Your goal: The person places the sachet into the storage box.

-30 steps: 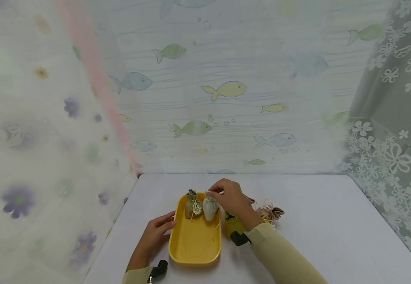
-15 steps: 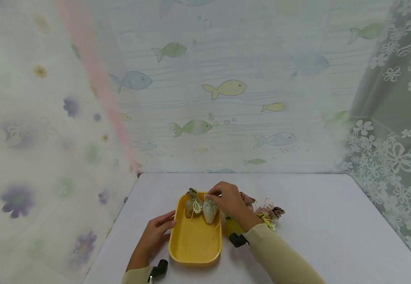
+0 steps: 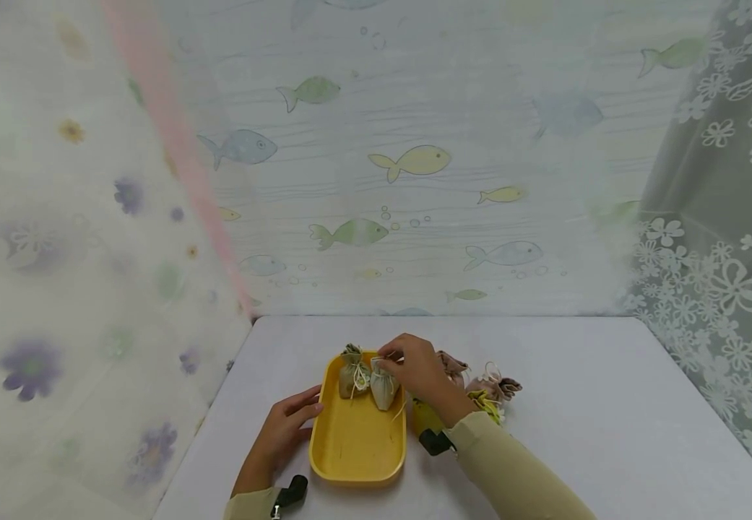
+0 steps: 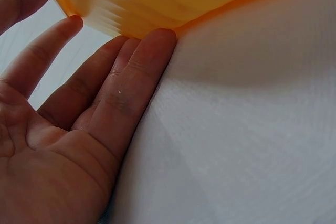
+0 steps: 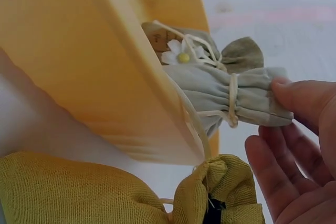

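A yellow tray lies on the white table. Along its left side rests my left hand; in the left wrist view its extended fingers touch the tray's lower edge. My right hand pinches the gathered top of a pale grey-green drawstring pouch between thumb and fingers. That pouch's body sits in the tray's far right corner. Beside it, also inside, is a brownish-green pouch with a cream cord and a white daisy.
Right of the tray, partly behind my right forearm, lie a mustard-yellow pouch and pinkish-brown pouches with tied tops. A patterned curtain with fish hangs behind the table. White table surface extends to the right.
The pale pouch and the right hand have shifted very slightly toward me, the pouch still in the pinch. The left hand and tray look nearly unmoved.
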{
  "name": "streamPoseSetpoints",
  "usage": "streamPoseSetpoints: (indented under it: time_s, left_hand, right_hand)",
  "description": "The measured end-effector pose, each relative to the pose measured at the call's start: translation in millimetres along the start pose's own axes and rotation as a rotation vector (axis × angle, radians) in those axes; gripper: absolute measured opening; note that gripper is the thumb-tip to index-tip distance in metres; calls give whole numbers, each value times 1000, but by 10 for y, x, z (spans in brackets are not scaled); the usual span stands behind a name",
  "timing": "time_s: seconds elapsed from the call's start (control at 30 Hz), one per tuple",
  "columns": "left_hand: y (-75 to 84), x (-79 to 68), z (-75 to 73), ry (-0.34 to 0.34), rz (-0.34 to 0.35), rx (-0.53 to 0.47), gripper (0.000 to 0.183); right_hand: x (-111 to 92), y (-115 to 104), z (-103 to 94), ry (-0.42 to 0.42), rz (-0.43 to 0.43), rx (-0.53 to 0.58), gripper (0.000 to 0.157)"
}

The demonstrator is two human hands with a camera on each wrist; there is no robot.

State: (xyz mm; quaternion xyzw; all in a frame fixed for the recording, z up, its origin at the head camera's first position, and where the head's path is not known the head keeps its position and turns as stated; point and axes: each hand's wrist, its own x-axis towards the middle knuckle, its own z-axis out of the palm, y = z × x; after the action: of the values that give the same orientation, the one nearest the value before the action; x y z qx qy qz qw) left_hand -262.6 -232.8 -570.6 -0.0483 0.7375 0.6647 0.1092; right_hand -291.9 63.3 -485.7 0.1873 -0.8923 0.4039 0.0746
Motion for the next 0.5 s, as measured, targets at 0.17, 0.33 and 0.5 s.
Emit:
streamPoseSetpoints:
  time_s: [0.17, 0.33, 0.5]
  left_hand:
    - [3, 3, -6, -12, 3, -3, 61]
    - [9, -4, -14, -39, 33, -29, 61]
    - [-2, -5, -21, -44, 33, -39, 61]
  right_hand:
    - [-19, 12, -19, -3, 32, 4, 29]
    - [-33, 27, -46, -3, 41, 5, 33]
    - [-62, 52, -79, 16, 52, -36, 35]
